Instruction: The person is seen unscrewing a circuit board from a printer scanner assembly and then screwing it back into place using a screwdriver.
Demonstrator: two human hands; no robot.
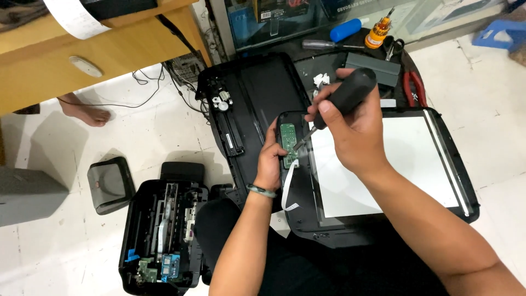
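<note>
Screwdriving is the step in hand: the right hand [350, 137] is closed around the black handle of a screwdriver [342, 98], its tip down on a small green circuit board [289, 143]. The left hand [271, 159] pinches that board's near edge, steadying it on the scanner lid [383, 164] lying across the lap. Judging by this, the next move calls for keeping the tip seated and the board pinned flat. A white ribbon cable [287, 189] trails below the left hand. Left of the left forearm, the opened printer body [161, 235] on the floor holds its exposed mechanism and boards.
</note>
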